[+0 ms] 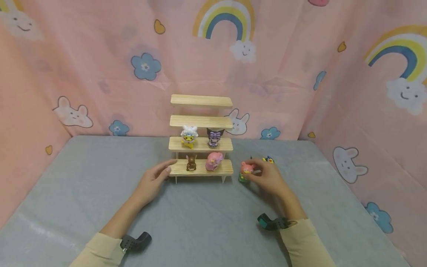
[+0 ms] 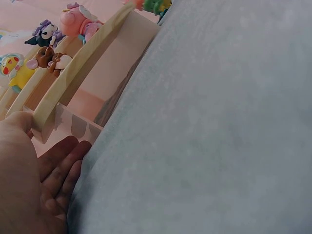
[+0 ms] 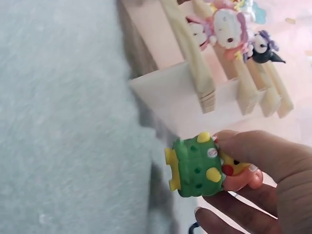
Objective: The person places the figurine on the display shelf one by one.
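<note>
Fingers (image 3: 239, 212) of our right hand (image 1: 267, 178) are pinching pink-and-green figurine (image 1: 246, 171) upright, beside right end of four-tier wooden shelf (image 1: 201, 121); left hand (image 1: 153, 181) is gripping left end of bottom tier (image 1: 201, 169). We are wanting light, sure pinch, steady shelf, standing figurines (image 1: 213, 162) unbumped.

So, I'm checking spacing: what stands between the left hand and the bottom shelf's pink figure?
The head view shows the brown figure between the left hand and pink figure.

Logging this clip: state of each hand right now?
Left hand: open, touching the end of the bottom wooden shelf.
Right hand: closed, holding the pink-and-green figurine.
</note>
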A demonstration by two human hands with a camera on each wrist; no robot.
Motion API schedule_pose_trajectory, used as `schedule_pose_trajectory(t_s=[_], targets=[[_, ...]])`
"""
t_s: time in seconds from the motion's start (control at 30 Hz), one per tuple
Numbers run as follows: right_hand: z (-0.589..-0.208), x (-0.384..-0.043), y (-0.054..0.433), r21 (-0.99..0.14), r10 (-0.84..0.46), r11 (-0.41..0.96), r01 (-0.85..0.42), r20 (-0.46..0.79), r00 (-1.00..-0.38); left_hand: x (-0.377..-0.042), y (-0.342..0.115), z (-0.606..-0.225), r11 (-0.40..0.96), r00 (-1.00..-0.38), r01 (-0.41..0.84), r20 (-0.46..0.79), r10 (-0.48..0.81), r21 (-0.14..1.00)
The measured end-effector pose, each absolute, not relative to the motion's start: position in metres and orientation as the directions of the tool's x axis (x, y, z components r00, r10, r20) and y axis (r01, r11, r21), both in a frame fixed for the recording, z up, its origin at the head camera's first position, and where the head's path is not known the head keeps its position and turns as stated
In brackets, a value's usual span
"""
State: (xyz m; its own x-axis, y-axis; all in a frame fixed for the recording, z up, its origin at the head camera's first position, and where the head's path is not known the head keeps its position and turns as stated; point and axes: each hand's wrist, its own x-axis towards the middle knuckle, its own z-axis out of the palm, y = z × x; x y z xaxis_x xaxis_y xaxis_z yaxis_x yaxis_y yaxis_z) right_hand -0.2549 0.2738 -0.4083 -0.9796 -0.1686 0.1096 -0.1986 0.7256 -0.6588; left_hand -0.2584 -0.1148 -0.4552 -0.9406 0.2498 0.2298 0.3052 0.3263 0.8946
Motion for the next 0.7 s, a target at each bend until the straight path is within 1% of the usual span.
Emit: schedule_pose_trajectory(t_s=[0.27, 0.37, 0.5, 0.7], targets=[[-0.391, -0.246, 0.266, -0.687, -0.163, 0.687, -0.237, 0.172, -0.971, -0.259, -0.113, -0.454, 0.343, -0.944, 0.297, 0.221, 0.244, 0.891], [-0.382, -0.24, 0.261, -0.68, -0.185, 0.672, -0.293, 0.228, -0.956, -0.26, -0.111, -0.455, 0.34, -0.944, 0.297, 0.221, 0.243, 0.892], [-0.371, -0.236, 0.256, -0.706, -0.218, 0.598, -0.379, 0.312, -0.925, -0.259, -0.11, -0.455, 0.332, -0.943, 0.299, 0.224, 0.245, 0.895], [-0.35, -0.241, 0.237, -0.721, -0.305, 0.53, -0.445, 0.328, -0.894, -0.258, -0.113, -0.455, 0.322, -0.945, 0.297, 0.228, 0.235, 0.899]])
